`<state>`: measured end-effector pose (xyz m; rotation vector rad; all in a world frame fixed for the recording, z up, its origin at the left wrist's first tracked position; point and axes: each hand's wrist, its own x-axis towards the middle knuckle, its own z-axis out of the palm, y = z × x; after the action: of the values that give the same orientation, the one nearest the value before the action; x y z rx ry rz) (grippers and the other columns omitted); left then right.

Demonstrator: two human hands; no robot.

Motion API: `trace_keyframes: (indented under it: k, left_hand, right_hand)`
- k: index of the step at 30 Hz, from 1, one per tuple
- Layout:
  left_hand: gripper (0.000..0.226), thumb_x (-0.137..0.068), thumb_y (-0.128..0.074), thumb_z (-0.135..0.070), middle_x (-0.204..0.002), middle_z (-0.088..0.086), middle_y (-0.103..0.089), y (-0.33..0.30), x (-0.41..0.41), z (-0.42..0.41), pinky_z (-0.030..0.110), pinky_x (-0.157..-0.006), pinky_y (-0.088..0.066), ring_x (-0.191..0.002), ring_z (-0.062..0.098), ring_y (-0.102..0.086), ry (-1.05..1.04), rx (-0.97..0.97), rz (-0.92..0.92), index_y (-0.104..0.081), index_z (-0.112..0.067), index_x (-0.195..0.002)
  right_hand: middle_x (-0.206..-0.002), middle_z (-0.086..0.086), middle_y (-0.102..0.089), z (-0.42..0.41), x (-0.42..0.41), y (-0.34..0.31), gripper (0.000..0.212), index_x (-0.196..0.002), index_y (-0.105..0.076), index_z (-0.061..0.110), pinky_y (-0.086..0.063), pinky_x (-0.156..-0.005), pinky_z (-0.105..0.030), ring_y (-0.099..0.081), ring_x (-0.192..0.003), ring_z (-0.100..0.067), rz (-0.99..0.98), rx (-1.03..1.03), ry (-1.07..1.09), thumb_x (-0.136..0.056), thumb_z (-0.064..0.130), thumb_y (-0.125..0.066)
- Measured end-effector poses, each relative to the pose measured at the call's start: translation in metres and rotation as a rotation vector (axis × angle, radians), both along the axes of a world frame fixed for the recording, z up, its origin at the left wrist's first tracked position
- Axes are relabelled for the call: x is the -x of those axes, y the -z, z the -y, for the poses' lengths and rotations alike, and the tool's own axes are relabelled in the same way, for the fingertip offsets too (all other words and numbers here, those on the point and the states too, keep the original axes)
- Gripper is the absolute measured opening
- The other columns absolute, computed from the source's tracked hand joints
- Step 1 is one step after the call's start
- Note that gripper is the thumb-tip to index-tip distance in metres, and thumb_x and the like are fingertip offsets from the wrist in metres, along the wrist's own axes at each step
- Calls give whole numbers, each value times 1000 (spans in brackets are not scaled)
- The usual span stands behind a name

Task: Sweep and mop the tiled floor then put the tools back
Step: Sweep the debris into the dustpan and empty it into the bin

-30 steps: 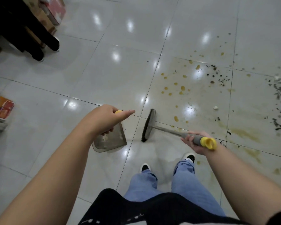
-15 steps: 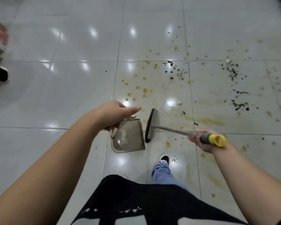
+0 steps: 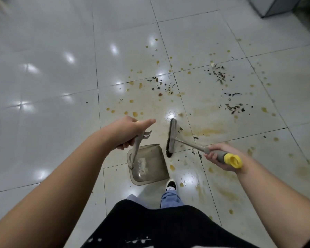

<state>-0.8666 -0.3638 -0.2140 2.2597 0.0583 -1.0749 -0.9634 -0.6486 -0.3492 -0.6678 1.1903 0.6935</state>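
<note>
My left hand (image 3: 129, 131) grips the top of the long handle of a translucent grey dustpan (image 3: 149, 167), whose pan hangs low over the white tiled floor (image 3: 52, 86) in front of my feet. My right hand (image 3: 220, 158) holds the grey-and-yellow grip of a short broom (image 3: 171, 136); its dark bristle head stands just right of the pan's open edge. Dark scraps of debris (image 3: 220, 76) and yellow-brown spill spots (image 3: 200, 131) lie scattered over the tiles ahead and to the right.
My shoe (image 3: 171, 185) and jeans leg stand just below the dustpan. A grey box-like object (image 3: 272, 6) sits at the top right corner. The tiles to the left are glossy with light reflections.
The view has swung right and forward, so the spill now lies straight ahead. The dustpan has dropped lower and nearer my feet. The broom head has stayed beside the pan.
</note>
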Motion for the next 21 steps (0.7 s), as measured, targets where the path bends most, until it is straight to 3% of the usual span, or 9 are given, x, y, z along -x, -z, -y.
trace_keyframes:
  k: [6, 9, 12, 17, 21]
  left_hand:
    - [76, -75, -47, -72, -37, -7, -44, -20, -36, -12, 20, -36, -31, -35, 11, -36, 28, 8, 82, -66, 0, -93]
    - [78, -78, -45, -70, -39, -4, -46, -22, -45, -16, 19, -37, -32, -36, 13, -38, 75, -11, 102, -66, 3, -96]
    - [75, -80, -45, -69, -43, 0, -46, -18, -53, -21, 18, -39, -32, -37, 15, -38, 95, -24, 100, -64, 4, -89]
    - [67, -81, -46, -67, -39, -4, -47, -3, -67, -20, 17, -40, -32, -35, 14, -39, 168, -19, 59, -61, -2, -83]
    - [62, -80, -45, -69, -43, -3, -47, 8, -72, -14, 18, -43, -33, -36, 14, -40, 285, -44, 49, -58, -9, -74]
  right_hand:
    - [-65, -11, -49, -31, -8, -6, 14, -83, -46, -2, -38, -27, -13, -48, -29, -8, 40, 79, -176, -95, 5, -42]
    - [-49, -9, -52, -49, -16, -10, 26, -86, -49, -6, -39, -27, -13, -50, -29, -9, 41, -68, 61, -97, 15, -41]
    - [-57, -15, -58, -67, -25, -7, 34, -88, -52, -9, -43, -29, -15, -56, -33, -13, 65, -162, 323, -97, 23, -43]
    - [-69, -4, -47, -79, -32, 12, 36, -83, -52, -7, -41, -28, -14, -49, -29, -9, 7, -140, 402, -97, 26, -47]
    - [-53, -12, -51, -77, -16, 26, 36, -84, -51, -8, -39, -27, -14, -48, -28, -8, 10, -74, 512, -99, 24, -43]
